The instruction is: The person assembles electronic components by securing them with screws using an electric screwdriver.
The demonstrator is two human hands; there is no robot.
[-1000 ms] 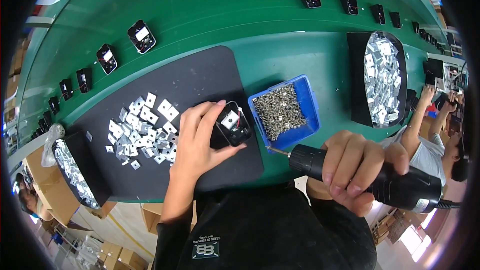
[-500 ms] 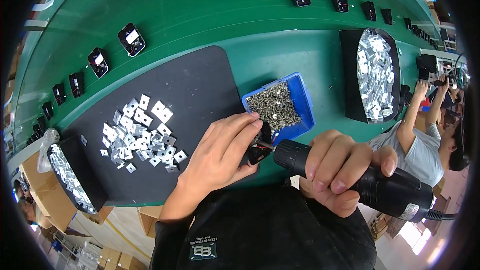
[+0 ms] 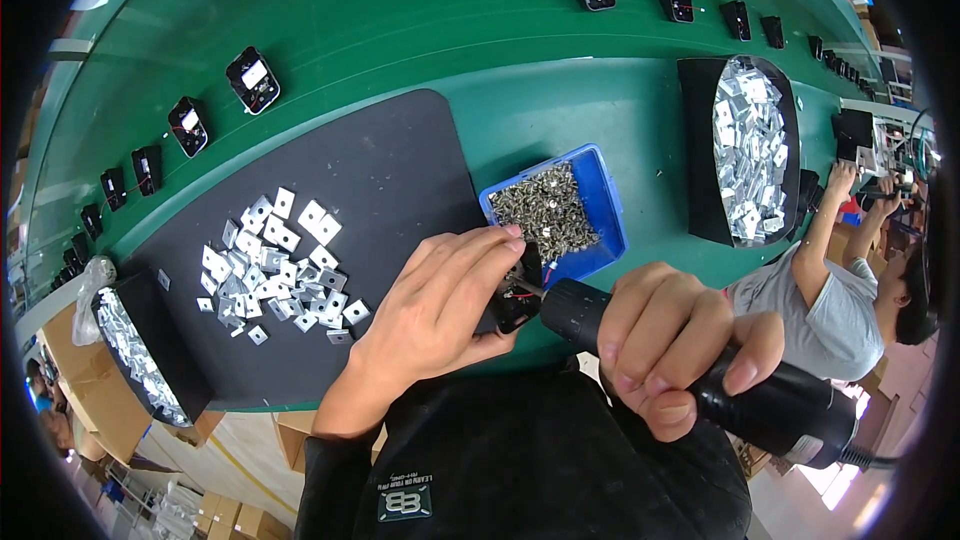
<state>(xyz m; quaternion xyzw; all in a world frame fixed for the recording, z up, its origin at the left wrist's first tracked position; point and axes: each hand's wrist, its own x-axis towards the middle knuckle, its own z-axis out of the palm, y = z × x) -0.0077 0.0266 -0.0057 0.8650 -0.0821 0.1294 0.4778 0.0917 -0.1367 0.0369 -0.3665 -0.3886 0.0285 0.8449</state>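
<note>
My left hand (image 3: 425, 310) is closed around a small black plastic housing (image 3: 518, 308) with red wires inside, held just in front of the blue bin. Wrapped in my right hand (image 3: 685, 340) is a black corded electric screwdriver (image 3: 790, 405), its bit pointing left into the housing. Whether the bit sits on a screw is too small to tell. The blue bin (image 3: 612, 205) holds a heap of small metal screws (image 3: 548, 205). On the black mat (image 3: 400, 160) at left lies a loose pile of square metal plates with holes (image 3: 285, 265).
Along the green belt (image 3: 430, 10) at the back stand several black housings (image 3: 252, 80). One black box of metal plates (image 3: 705, 155) stands at right, another box (image 3: 165, 350) at far left. At the right edge a co-worker in a grey shirt (image 3: 815, 310) works at the same bench.
The rear end of the screwdriver has dipped, with my right hand turning slightly, while its bit stays at the housing. The housings on the belt have shifted a little left.
</note>
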